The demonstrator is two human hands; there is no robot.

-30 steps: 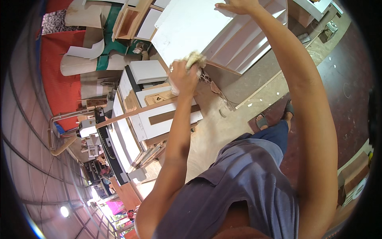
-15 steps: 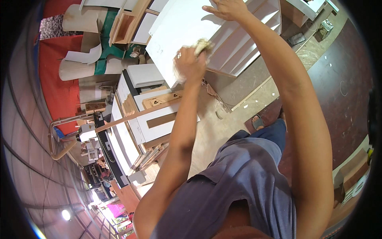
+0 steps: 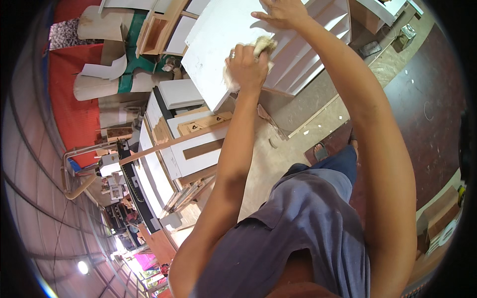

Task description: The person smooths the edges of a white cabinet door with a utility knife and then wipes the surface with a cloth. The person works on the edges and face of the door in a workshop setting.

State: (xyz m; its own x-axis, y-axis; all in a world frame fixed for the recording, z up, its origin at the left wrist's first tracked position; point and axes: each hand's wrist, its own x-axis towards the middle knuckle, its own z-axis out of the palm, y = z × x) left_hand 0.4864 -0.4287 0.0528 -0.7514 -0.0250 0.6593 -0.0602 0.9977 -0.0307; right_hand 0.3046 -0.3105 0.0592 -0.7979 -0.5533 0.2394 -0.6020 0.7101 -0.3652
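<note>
My left hand (image 3: 247, 70) is closed round a crumpled cream rag (image 3: 266, 44), pressing it against a white panel (image 3: 211, 42). Bits of the rag stick out on both sides of the fingers. The panel is the broad white face of a cabinet (image 3: 303, 62), whose open side shows several shelf compartments to the right. Farther up, my right hand (image 3: 283, 14) rests on the same white face near its right edge, fingers spread, holding nothing.
Left of the cabinet, white boards (image 3: 198, 129) and wooden strips are stacked. A wooden drawer frame (image 3: 156, 32) stands at the far left. A dark red board (image 3: 422, 114) lies on the right. My sandalled foot (image 3: 320, 151) is on the floor below.
My left hand has slid the rag a short way to the right across the white panel. My right hand has hardly moved.
</note>
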